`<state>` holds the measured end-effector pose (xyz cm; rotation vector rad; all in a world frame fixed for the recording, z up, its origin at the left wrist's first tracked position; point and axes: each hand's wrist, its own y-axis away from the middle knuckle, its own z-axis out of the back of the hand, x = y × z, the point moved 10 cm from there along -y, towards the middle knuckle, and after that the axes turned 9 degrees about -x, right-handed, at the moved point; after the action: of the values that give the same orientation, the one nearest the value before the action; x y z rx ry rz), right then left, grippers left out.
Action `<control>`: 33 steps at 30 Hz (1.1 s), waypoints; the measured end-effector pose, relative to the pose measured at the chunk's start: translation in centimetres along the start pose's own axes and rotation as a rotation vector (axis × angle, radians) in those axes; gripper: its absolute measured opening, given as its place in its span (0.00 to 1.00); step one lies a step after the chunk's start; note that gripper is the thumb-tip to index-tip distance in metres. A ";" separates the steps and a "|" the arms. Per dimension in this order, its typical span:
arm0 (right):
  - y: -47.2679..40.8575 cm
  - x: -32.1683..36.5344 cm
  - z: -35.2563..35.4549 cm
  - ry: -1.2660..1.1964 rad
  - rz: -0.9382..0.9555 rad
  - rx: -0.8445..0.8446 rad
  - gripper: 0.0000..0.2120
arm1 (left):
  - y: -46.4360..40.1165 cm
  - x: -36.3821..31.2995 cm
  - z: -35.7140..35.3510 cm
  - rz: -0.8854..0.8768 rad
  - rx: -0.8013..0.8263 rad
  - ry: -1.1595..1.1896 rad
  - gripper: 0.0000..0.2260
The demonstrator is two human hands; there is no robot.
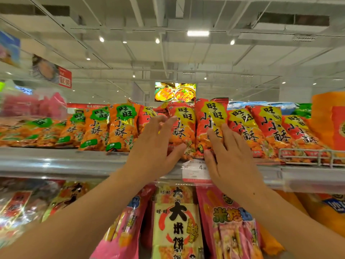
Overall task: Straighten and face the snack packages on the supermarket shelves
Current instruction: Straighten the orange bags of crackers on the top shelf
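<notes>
At frame centre, the left hand (155,146) and right hand (228,156), fingers straight and slightly apart, are pressing two red bags (183,128) seemingly upright on the shelf (61,161).

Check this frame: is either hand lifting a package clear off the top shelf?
No. The left hand and right hand lie flat against red packages standing on the shelf.
</notes>
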<state>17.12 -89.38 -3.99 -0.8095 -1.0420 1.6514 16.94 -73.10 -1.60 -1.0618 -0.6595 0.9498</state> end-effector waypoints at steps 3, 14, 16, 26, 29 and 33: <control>-0.1 2.8 1.5 -0.117 0.085 -0.108 0.24 | 3.1 2.3 1.9 -0.063 0.031 -0.126 0.26; 0.6 29.1 -2.8 -0.517 0.529 0.126 0.30 | 16.7 21.2 14.4 0.278 0.394 -0.556 0.26; 0.5 33.7 -3.5 -0.528 0.573 0.152 0.30 | 18.4 23.3 17.5 0.342 0.396 -0.558 0.26; -2.6 53.4 -7.5 -0.466 0.594 0.199 0.31 | 24.9 35.9 33.0 0.482 0.372 -0.596 0.28; -2.5 55.5 -10.4 -0.348 0.521 0.238 0.34 | 25.7 40.1 35.9 0.472 0.351 -0.580 0.29; -1.3 55.1 -12.7 -0.202 0.507 0.226 0.36 | 25.7 44.8 36.4 0.450 0.354 -0.531 0.30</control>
<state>12.54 -33.30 -9.79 -0.8087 -0.8002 2.2743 -0.95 -13.36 -11.67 -0.6455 -0.6556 1.7058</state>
